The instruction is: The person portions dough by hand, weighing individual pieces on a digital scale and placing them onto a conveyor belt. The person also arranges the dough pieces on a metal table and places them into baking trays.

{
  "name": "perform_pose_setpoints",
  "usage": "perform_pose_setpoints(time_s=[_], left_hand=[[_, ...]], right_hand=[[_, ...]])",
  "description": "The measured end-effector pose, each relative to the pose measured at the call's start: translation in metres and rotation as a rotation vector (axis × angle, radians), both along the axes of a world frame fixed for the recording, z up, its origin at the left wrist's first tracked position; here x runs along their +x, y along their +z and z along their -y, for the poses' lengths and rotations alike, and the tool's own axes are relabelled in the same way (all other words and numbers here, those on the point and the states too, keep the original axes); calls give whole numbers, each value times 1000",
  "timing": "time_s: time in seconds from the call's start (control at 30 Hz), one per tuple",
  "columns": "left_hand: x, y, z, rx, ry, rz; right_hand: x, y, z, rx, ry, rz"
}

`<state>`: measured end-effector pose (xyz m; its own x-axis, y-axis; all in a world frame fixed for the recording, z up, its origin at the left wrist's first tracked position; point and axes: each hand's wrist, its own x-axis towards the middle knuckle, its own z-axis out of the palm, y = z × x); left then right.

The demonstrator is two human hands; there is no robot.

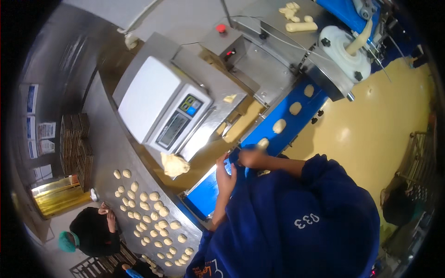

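Observation:
My left hand (pixel 225 177) is over the near part of a blue conveyor belt (pixel 203 193), thumb and fingers apart, beside a dark blue patch of cloth whose nature I cannot make out. Just right of it, my right hand (pixel 251 159) is smeared by motion, so its fingers do not show clearly. A pale dough piece (pixel 262 143) lies on the belt right beside the right hand. Farther up the belt follow more dough pieces, one (pixel 279 126) closest and others (pixel 295 108) beyond. Part of another pale piece shows below my right wrist.
A white digital scale (pixel 155 99) stands left of the belt, a dough lump (pixel 174 164) at its near corner. Many dough balls cover the steel table (pixel 111 139). A co-worker (pixel 95 231) works at its far side. A dough machine (pixel 345 51) stands at the belt's far end.

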<state>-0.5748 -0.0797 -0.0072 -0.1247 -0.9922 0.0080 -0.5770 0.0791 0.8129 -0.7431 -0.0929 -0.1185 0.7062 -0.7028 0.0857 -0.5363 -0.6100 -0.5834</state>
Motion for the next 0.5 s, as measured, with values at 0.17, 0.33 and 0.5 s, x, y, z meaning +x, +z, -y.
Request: perform_pose_setpoints(time_s=[0.17, 0.33, 0.5], left_hand=[[-56, -33, 7, 6, -111, 152], [-108, -42, 30, -94, -482, 475], [-87, -71, 37, 44, -389, 270]], right_hand=[[-82, 13, 35, 629, -413, 914], [-217, 64, 84, 448, -578, 564], [-243, 27, 85, 50, -163, -126]])
